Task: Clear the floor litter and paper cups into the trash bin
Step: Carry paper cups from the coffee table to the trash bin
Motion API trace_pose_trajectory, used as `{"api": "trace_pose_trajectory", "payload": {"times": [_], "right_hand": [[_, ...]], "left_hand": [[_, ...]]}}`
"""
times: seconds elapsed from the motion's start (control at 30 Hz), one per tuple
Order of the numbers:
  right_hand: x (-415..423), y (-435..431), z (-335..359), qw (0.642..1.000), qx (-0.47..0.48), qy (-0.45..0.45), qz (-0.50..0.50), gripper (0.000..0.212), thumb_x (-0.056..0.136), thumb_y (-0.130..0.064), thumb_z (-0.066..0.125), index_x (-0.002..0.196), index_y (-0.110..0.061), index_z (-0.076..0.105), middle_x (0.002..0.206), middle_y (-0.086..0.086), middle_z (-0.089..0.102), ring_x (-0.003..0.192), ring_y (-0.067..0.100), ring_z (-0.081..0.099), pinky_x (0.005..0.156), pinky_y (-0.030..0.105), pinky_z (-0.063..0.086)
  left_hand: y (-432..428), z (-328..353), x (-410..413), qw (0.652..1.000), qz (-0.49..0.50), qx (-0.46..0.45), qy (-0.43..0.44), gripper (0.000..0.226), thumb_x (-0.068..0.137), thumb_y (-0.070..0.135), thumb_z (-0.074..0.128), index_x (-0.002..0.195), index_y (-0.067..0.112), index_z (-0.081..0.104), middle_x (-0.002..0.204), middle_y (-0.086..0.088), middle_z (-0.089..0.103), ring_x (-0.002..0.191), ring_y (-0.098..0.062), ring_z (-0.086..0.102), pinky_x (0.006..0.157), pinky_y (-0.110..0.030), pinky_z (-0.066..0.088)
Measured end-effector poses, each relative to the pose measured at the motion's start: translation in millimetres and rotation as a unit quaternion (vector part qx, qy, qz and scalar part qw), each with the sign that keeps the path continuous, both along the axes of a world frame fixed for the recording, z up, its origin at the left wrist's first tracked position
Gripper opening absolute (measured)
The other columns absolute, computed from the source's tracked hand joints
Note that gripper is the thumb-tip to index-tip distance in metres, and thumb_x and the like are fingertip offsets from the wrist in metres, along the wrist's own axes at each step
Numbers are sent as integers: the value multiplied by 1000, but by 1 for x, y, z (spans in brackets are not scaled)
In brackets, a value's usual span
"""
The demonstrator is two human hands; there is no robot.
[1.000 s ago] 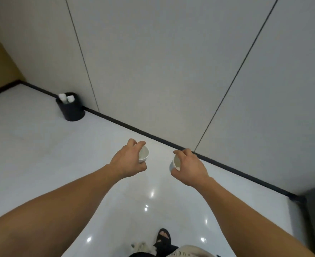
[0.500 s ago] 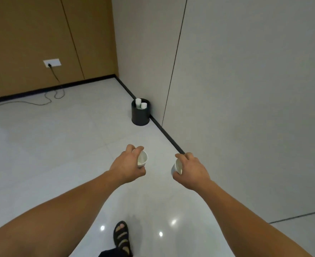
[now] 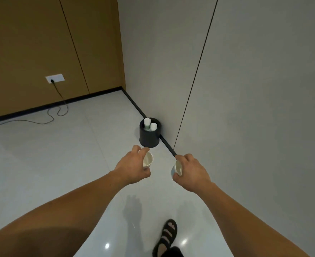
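Observation:
My left hand (image 3: pixel 132 166) grips a white paper cup (image 3: pixel 147 160) by its rim, mouth turned to the right. My right hand (image 3: pixel 192 171) holds a second white paper cup (image 3: pixel 177 168), mouth facing left. Both hands are stretched out in front of me above the floor. Just beyond the left hand, a black round trash bin (image 3: pixel 149 136) stands against the grey wall. Two white cups (image 3: pixel 150 124) stick up out of it.
The glossy white floor (image 3: pixel 60 154) stretches to the left. A black cable (image 3: pixel 58 106) runs from a wall socket (image 3: pixel 54 78) on the brown wall and lies along the baseboard. The grey wall (image 3: pixel 245 108) rises close on the right. My sandalled foot (image 3: pixel 167 236) is at the bottom.
The view has swung left and moved forward, so the trash bin is now nearer and centred just past my hands. Both hands still hold their cups the same way.

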State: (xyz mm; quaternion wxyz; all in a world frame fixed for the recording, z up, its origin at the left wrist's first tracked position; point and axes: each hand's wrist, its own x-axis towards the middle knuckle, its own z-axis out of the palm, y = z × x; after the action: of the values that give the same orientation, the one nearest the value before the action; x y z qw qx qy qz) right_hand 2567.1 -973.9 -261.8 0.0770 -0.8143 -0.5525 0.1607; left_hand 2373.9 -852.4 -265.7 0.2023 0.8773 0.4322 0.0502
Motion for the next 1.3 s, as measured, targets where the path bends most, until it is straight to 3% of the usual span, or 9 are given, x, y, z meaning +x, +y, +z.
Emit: {"api": "trace_pose_trajectory", "payload": {"times": [0.33, 0.6, 1.0, 1.3], "right_hand": [[93, 209, 11, 998, 21, 10, 62, 67, 82, -45, 59, 143, -30, 34, 135, 1, 41, 118, 26, 46, 93, 36, 45], [120, 357, -9, 996, -8, 7, 83, 66, 84, -43, 60, 143, -29, 34, 135, 2, 40, 117, 26, 46, 92, 35, 45], [157, 539, -31, 999, -9, 41, -20, 71, 86, -44, 62, 147, -27, 31, 140, 1, 38, 122, 24, 44, 98, 35, 44], [238, 635, -120, 994, -57, 81, -51, 69, 87, -41, 59, 147, -24, 30, 140, 2, 37, 120, 23, 43, 95, 31, 42]], "left_hand": [[174, 20, 77, 997, 69, 5, -29, 76, 77, 43, 66, 143, 29, 31, 134, 1, 36, 110, -24, 51, 88, -32, 47], [319, -3, 102, 997, 75, -21, -26, 76, 79, 41, 68, 144, 27, 31, 136, -1, 36, 112, -26, 51, 93, -34, 48], [547, -20, 175, 998, -26, -52, -13, 80, 79, 36, 72, 145, 27, 28, 141, -1, 32, 117, -26, 49, 96, -36, 46], [663, -102, 271, 991, -52, -119, 11, 79, 81, 33, 70, 146, 28, 26, 143, 0, 29, 121, -26, 46, 98, -37, 44]]}}
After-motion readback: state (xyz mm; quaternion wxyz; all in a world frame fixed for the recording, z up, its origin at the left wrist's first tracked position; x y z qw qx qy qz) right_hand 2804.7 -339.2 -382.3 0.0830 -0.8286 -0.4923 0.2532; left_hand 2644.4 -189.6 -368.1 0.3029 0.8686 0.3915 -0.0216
